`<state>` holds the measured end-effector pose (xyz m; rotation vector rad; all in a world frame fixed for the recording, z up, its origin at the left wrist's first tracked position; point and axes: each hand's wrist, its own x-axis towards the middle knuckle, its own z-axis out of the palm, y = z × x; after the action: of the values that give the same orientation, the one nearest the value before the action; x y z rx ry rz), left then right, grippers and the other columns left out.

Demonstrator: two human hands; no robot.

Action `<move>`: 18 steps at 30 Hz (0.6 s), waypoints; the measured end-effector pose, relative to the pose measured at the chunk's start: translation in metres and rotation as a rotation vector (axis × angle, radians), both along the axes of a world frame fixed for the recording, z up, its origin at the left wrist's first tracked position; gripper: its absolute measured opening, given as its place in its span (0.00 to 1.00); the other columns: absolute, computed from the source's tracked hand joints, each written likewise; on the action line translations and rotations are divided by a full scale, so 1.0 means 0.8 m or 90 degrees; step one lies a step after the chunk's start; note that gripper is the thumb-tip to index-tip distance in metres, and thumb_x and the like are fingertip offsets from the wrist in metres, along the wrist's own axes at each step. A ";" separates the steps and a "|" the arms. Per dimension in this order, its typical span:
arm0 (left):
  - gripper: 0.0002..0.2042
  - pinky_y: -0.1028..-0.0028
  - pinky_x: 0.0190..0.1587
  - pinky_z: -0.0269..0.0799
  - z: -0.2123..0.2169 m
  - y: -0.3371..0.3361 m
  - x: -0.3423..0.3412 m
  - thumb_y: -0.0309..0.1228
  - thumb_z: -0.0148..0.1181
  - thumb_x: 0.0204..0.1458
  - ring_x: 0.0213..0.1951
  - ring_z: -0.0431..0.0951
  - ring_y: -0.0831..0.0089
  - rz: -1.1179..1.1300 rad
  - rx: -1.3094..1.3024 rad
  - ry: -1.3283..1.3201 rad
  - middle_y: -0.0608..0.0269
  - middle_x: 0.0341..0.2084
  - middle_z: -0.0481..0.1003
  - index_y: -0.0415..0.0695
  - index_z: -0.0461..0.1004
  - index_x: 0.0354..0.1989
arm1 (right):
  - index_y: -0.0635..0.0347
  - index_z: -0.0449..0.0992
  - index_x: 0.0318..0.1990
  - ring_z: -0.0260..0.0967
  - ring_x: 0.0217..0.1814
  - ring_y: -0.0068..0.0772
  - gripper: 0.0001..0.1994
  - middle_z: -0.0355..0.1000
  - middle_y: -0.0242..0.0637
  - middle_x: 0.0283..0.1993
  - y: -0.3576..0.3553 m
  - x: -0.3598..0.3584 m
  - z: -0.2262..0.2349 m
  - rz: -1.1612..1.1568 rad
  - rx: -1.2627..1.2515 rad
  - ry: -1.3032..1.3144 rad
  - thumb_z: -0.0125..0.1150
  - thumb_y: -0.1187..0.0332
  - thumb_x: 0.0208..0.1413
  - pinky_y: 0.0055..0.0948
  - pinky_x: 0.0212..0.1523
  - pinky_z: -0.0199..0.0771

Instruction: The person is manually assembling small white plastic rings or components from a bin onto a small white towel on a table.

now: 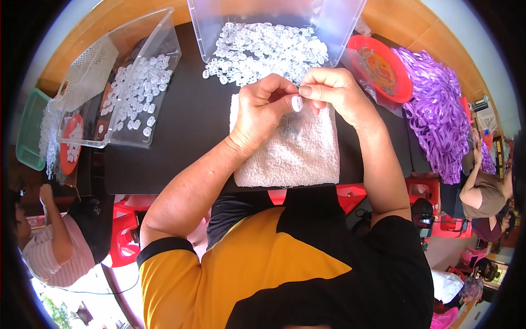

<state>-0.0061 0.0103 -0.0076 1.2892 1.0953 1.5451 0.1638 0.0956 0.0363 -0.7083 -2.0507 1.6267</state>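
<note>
Both my hands meet above a folded white towel [287, 159] on the dark table. My left hand [266, 107] is closed, with a small white plastic piece [296, 103] at its thumb tip. Close beside it, my right hand [331, 93] pinches thumb and fingers together; whatever is between them is too small to make out. Under the hands, a greyish patch of fine bits [290, 129] shows on the towel. Just beyond, a clear plastic bin [197, 33] lies open toward me, with a heap of similar white plastic pieces [268, 52] spilling to its front edge.
At left stands another clear bin [164, 33] with white pieces. A red plate [402, 82] with fine bits lies at right, beside a heap of purple ribbon straps [433, 109]. People sit at both sides, one at left [60, 241], others at right [485, 192].
</note>
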 end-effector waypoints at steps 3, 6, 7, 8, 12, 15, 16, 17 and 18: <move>0.04 0.82 0.33 0.71 0.007 -0.002 -0.002 0.21 0.64 0.49 0.28 0.72 0.84 0.013 -0.090 0.035 0.67 0.24 0.76 0.37 0.75 0.32 | 0.63 0.74 0.30 0.63 0.23 0.17 0.07 0.64 0.25 0.20 0.001 -0.002 -0.006 -0.002 0.040 -0.009 0.59 0.69 0.58 0.18 0.26 0.62; 0.04 0.83 0.28 0.67 0.008 0.002 0.000 0.22 0.64 0.49 0.25 0.70 0.85 0.054 -0.101 0.034 0.67 0.23 0.75 0.36 0.76 0.33 | 0.63 0.75 0.31 0.62 0.23 0.16 0.07 0.65 0.25 0.21 0.008 -0.004 -0.016 -0.051 0.086 -0.019 0.60 0.69 0.58 0.17 0.26 0.62; 0.04 0.85 0.24 0.62 0.006 0.006 -0.001 0.22 0.64 0.49 0.22 0.68 0.86 0.067 -0.107 0.018 0.68 0.22 0.75 0.36 0.76 0.33 | 0.63 0.75 0.32 0.62 0.23 0.15 0.07 0.66 0.25 0.21 0.011 -0.005 -0.016 -0.075 0.093 -0.017 0.60 0.69 0.57 0.17 0.26 0.62; 0.05 0.84 0.24 0.63 0.005 0.008 -0.003 0.23 0.65 0.49 0.22 0.68 0.86 0.083 -0.099 0.033 0.68 0.22 0.75 0.37 0.77 0.32 | 0.63 0.76 0.32 0.62 0.23 0.15 0.07 0.67 0.25 0.22 0.014 -0.004 -0.016 -0.088 0.106 -0.018 0.61 0.69 0.57 0.17 0.26 0.61; 0.05 0.84 0.24 0.63 0.008 0.008 -0.007 0.25 0.66 0.47 0.22 0.68 0.86 0.106 -0.083 0.052 0.69 0.21 0.75 0.38 0.78 0.31 | 0.62 0.76 0.32 0.64 0.25 0.14 0.04 0.69 0.25 0.24 0.010 0.007 -0.004 0.050 0.106 -0.001 0.62 0.71 0.54 0.16 0.26 0.62; 0.05 0.84 0.23 0.63 0.006 0.012 -0.015 0.25 0.66 0.47 0.22 0.69 0.86 0.127 -0.060 0.057 0.69 0.20 0.74 0.38 0.78 0.30 | 0.61 0.76 0.32 0.64 0.25 0.12 0.04 0.71 0.25 0.24 -0.008 0.002 -0.002 0.160 0.184 -0.027 0.64 0.73 0.49 0.19 0.25 0.63; 0.05 0.84 0.23 0.63 0.006 0.013 -0.017 0.25 0.66 0.47 0.22 0.69 0.86 0.130 -0.059 0.060 0.70 0.20 0.74 0.38 0.78 0.30 | 0.61 0.76 0.32 0.63 0.24 0.12 0.05 0.70 0.25 0.23 -0.015 -0.003 -0.002 0.195 0.259 -0.048 0.65 0.74 0.47 0.20 0.25 0.62; 0.05 0.84 0.23 0.63 0.005 0.013 -0.018 0.25 0.66 0.47 0.22 0.69 0.86 0.135 -0.061 0.061 0.70 0.20 0.74 0.38 0.78 0.30 | 0.58 0.76 0.31 0.62 0.20 0.19 0.07 0.68 0.29 0.19 -0.024 -0.006 -0.005 0.186 0.269 -0.083 0.67 0.73 0.43 0.25 0.24 0.61; 0.05 0.84 0.23 0.63 0.004 0.013 -0.018 0.25 0.66 0.47 0.22 0.69 0.86 0.131 -0.063 0.044 0.70 0.20 0.74 0.38 0.78 0.30 | 0.57 0.76 0.31 0.62 0.19 0.24 0.07 0.67 0.31 0.18 -0.030 -0.008 -0.003 0.192 0.320 -0.146 0.67 0.72 0.43 0.27 0.24 0.62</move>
<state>-0.0208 0.0209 -0.0045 1.2010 1.3675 1.5818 0.1571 0.0716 0.0343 -0.4339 -2.6960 1.1189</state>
